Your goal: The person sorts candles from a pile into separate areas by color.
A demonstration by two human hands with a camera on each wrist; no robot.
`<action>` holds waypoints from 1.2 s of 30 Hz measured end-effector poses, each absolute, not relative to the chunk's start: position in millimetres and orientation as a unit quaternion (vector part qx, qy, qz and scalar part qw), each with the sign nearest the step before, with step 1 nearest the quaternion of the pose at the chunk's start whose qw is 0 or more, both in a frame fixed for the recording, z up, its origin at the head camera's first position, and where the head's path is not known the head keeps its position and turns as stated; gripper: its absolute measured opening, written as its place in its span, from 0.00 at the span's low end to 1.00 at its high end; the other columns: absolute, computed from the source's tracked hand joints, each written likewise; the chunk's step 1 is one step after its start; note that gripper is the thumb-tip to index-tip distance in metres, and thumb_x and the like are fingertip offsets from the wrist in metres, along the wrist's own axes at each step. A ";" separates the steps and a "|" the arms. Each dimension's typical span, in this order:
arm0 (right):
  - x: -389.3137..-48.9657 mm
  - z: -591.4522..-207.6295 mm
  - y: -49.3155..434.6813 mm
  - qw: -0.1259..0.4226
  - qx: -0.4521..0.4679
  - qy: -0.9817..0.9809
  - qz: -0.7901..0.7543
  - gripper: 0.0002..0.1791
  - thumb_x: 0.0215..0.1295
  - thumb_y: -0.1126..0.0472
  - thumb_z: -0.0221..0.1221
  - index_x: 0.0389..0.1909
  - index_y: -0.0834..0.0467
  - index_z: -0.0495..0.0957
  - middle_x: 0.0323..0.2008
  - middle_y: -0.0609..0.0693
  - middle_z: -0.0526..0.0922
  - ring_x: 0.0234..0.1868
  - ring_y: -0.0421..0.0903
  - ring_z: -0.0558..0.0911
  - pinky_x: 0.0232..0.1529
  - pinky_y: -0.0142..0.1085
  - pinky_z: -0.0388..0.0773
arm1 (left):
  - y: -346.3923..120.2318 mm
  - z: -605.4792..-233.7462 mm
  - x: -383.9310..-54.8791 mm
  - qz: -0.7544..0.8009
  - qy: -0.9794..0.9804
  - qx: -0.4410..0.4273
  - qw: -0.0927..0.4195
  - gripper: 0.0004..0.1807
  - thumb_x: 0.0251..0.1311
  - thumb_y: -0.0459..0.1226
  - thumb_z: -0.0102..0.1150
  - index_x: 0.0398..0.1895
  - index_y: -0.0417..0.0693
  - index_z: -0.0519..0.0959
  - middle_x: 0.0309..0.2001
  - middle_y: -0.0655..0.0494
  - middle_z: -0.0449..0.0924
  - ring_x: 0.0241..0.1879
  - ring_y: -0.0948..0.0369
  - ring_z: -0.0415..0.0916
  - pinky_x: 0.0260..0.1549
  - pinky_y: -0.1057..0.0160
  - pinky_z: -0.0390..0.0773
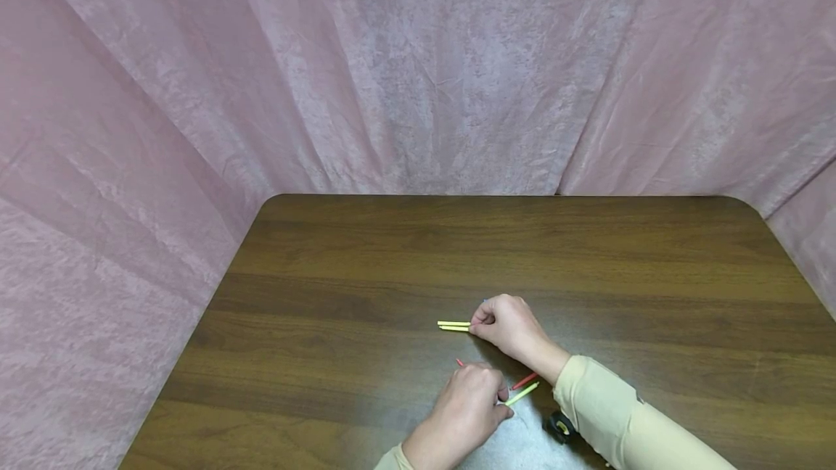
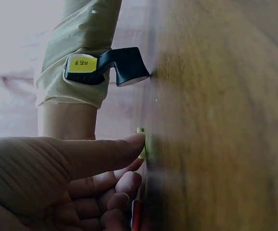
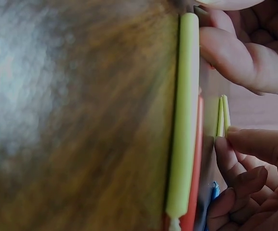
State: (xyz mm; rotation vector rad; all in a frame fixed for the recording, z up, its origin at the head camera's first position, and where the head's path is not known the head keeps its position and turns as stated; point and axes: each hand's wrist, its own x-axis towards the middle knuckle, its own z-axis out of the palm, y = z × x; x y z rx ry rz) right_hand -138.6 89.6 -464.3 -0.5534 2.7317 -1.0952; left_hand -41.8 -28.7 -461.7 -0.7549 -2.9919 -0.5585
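My right hand (image 1: 512,325) pinches the ends of two thin yellow candles (image 1: 453,326), which lie side by side and point left. Nearer the front, my left hand (image 1: 464,405) has its thumb and finger on one end of another yellow candle (image 1: 525,392); its white wick shows at the other end in the right wrist view. A red candle (image 3: 196,159) lies alongside that one. Another red tip (image 1: 459,363) sticks out beyond my left knuckles. Beside the curled lower fingers of my right hand is a blue candle (image 3: 213,197), mostly hidden.
The brown wooden table (image 1: 313,296) has rounded far corners and a pink curtain (image 1: 444,71) hangs behind it. A black wrist camera (image 2: 129,67) with a yellow label is strapped to the right sleeve, close to the tabletop. Bright glare lies on the wood near the front.
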 end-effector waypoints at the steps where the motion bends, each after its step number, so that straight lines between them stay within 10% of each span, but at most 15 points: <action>1: -138.7 -464.4 89.2 0.072 -0.184 0.911 -0.363 0.07 0.52 0.63 0.70 0.20 0.50 0.83 0.19 0.36 0.80 0.25 0.34 0.75 0.32 0.34 0.71 | -28.7 -461.7 -41.9 -0.176 -0.955 -0.240 0.001 0.12 0.38 0.44 0.79 0.20 0.57 0.82 0.21 0.68 0.75 0.27 0.69 0.75 0.26 0.71 0.71; 36: -137.2 -465.8 83.5 0.053 -0.180 0.921 -0.341 0.09 0.50 0.64 0.70 0.17 0.51 0.81 0.16 0.37 0.79 0.21 0.33 0.74 0.28 0.33 0.70 | -28.0 -465.4 -44.3 -0.170 -0.952 -0.253 0.028 0.17 0.39 0.36 0.72 0.08 0.59 0.73 0.14 0.70 0.67 0.19 0.72 0.67 0.19 0.71 0.66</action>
